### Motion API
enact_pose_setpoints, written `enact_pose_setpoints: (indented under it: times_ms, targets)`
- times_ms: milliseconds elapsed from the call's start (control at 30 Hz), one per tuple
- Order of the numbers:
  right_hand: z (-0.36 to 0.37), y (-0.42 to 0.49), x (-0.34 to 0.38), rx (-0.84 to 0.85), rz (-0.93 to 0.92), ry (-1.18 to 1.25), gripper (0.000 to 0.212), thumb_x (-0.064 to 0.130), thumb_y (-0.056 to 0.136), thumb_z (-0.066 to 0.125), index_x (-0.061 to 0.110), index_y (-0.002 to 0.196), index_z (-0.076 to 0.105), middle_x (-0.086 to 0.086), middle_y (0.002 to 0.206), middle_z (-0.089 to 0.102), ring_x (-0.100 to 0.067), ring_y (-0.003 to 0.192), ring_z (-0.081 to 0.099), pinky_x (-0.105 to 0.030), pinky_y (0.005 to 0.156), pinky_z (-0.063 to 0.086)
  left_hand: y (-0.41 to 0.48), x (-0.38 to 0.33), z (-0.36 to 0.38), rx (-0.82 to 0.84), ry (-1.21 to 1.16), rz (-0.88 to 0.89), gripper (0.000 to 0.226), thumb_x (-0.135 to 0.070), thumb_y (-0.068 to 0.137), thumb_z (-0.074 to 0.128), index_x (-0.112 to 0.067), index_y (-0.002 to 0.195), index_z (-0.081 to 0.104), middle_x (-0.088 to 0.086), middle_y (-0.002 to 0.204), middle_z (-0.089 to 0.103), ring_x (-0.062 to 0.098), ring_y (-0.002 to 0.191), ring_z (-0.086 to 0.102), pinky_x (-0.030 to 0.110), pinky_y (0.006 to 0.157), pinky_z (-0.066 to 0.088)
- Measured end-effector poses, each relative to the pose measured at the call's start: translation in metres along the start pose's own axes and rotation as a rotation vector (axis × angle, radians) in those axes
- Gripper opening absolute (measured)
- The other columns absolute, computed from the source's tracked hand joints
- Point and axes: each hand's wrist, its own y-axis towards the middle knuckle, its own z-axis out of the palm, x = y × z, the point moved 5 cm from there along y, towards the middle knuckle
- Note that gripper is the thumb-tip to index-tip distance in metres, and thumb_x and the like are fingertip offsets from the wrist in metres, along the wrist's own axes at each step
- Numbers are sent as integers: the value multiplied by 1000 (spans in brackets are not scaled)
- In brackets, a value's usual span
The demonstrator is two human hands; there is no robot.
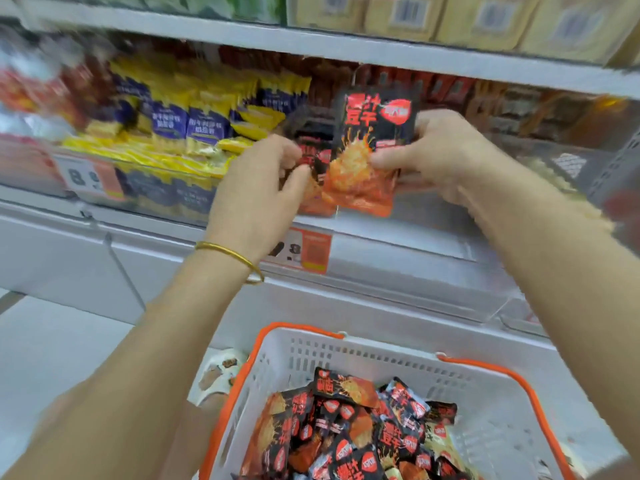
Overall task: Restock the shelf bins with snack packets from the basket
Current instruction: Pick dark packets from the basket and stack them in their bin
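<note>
Head view: the right hand (440,157) pinches a snack packet (375,143) by its right edge, thumb in front and fingers curled behind. The packet is glossy black on top and orange-red below, with red lettering, and is held upright before the shelf's (398,237) front edge. The left hand (263,192) pinches a second, matching packet (313,202) just behind it. More packets (349,427) fill the white, orange-rimmed basket (381,351) below.
</note>
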Motion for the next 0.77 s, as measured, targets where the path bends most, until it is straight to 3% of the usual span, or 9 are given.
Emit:
enact_pose_setpoints:
  times_ms: [67,134,200,267,401,567,768]
  targets:
    - [21,33,-18,16,87,-83,28,-12,74,69,11,88,62,-5,68,66,-16,55,65,-40,62,59,-4,15,13,88,185,30,35,-38,87,41,-14,98,64,5,96,65,28,95,59,43,82,48]
    - [44,60,-41,4,157,-171,28,-11,71,73,8,86,61,-14,84,65,-28,72,66,-50,70,58,-7,20,24,145,334,83,49,-46,84,28,-15,90,65,8,89,66,32,90,60,45,75,48]
    - [59,81,-57,-59,173,-276,28,-1,69,79,4,91,63,-15,96,67,-33,88,67,-50,77,56,-7,22,29,171,393,116,56,-49,82,21,-15,87,66,7,87,66,32,87,60,43,71,48]
    - [64,94,-64,-107,164,-456,36,13,71,81,5,100,63,-12,100,68,-30,91,66,-46,81,55,-7,25,31,168,370,112,53,-48,85,23,-15,88,65,6,88,64,30,89,58,41,69,46]
    - [66,104,-70,-136,186,-535,35,27,76,78,9,101,62,-10,94,69,-30,83,68,-45,78,56,-7,29,33,171,337,87,45,-45,86,30,-18,91,65,2,90,63,25,91,57,38,68,44]
    - [77,112,-76,-140,216,-428,29,22,82,73,2,100,63,-14,79,71,-26,68,71,-42,67,60,-8,23,33,167,321,83,43,-41,85,30,-17,87,64,3,86,62,28,88,57,41,67,46]
    - [76,106,-76,-117,277,-375,29,21,81,74,1,92,55,-11,66,65,-27,72,71,-39,66,60,-9,23,31,151,295,90,42,-40,87,31,-16,86,65,2,86,63,26,85,57,39,64,46]
